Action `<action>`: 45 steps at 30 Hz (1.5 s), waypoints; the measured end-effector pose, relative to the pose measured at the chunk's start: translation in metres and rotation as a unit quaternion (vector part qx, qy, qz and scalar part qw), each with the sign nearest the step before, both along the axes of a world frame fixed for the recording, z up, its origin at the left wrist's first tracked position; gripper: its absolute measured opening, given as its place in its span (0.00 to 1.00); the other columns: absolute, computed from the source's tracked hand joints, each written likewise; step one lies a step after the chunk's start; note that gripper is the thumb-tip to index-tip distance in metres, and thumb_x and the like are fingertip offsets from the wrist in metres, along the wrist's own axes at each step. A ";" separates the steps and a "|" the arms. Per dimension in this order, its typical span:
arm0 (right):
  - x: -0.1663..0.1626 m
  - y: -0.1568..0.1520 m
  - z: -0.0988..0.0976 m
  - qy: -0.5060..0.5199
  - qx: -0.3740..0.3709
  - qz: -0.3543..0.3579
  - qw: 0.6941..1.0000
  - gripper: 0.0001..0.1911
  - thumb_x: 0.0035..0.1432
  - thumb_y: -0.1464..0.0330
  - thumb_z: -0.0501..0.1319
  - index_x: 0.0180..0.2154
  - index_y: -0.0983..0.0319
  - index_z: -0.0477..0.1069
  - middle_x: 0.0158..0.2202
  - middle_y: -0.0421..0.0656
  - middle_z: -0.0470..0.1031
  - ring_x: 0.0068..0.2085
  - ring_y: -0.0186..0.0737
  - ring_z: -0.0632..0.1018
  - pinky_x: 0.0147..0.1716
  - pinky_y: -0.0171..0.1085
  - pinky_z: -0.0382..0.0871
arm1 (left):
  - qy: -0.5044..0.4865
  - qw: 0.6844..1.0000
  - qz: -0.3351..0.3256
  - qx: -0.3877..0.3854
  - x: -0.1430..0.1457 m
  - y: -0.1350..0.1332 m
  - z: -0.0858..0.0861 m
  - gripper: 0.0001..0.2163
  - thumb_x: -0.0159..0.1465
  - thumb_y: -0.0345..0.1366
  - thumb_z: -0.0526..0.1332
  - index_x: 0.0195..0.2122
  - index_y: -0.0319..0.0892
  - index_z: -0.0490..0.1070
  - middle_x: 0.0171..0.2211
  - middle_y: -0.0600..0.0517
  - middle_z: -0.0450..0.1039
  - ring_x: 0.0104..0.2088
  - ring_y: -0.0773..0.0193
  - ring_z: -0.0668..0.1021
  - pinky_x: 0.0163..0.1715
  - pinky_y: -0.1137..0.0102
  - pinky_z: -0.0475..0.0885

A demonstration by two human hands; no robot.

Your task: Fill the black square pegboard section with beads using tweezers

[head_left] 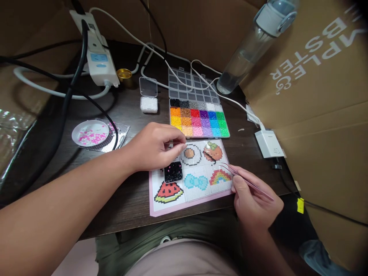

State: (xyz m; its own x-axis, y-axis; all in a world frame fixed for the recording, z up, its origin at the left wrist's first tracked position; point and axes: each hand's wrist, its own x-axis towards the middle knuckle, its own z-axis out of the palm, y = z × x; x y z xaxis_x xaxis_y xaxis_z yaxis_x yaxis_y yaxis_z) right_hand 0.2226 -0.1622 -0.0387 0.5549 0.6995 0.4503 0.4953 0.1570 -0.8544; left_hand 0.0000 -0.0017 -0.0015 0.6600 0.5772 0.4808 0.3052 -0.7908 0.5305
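tweezers (254, 186) in the right hand (255, 203); tips over the pattern sheet (186, 205)

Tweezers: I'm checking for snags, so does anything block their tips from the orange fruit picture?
Nothing visible does. The right hand holds the tweezers, which reach to just below the orange fruit picture; the left hand is farther left.

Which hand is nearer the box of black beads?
Left. The left hand is just beyond the box; the right hand, holding tweezers, is farther, to its right.
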 end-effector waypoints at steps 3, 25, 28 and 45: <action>-0.003 -0.004 -0.001 -0.056 0.049 0.004 0.997 0.11 0.54 0.77 0.69 0.40 0.61 0.81 0.40 0.46 0.84 0.38 0.46 0.85 0.34 0.42 0.84 | -0.004 1.000 -0.002 0.005 0.001 0.000 -0.001 0.05 0.60 0.29 0.62 0.29 0.39 0.77 0.22 0.56 0.74 0.20 0.75 0.69 0.22 0.77 0.62; -0.055 0.005 0.020 -0.093 0.024 0.275 0.957 0.16 0.55 0.83 0.65 0.43 0.61 0.80 0.39 0.46 0.85 0.39 0.42 0.86 0.39 0.37 0.84 | -0.012 1.000 -0.004 -0.002 0.001 -0.003 -0.003 0.05 0.60 0.29 0.62 0.30 0.38 0.77 0.22 0.55 0.74 0.21 0.74 0.70 0.23 0.76 0.62; -0.055 0.005 0.022 -0.093 0.011 0.272 0.958 0.15 0.56 0.81 0.65 0.42 0.59 0.80 0.39 0.44 0.85 0.39 0.42 0.86 0.39 0.38 0.84 | -0.013 1.000 -0.005 -0.005 0.001 -0.003 -0.003 0.05 0.60 0.29 0.62 0.30 0.38 0.77 0.23 0.55 0.75 0.21 0.73 0.70 0.23 0.76 0.62; -0.056 0.007 0.021 -0.103 -0.005 0.269 0.958 0.14 0.57 0.80 0.65 0.42 0.58 0.80 0.39 0.43 0.85 0.39 0.42 0.86 0.39 0.38 0.84 | -0.017 1.000 -0.005 -0.003 0.001 -0.004 -0.004 0.05 0.60 0.29 0.62 0.30 0.38 0.77 0.22 0.56 0.74 0.21 0.74 0.70 0.23 0.76 0.62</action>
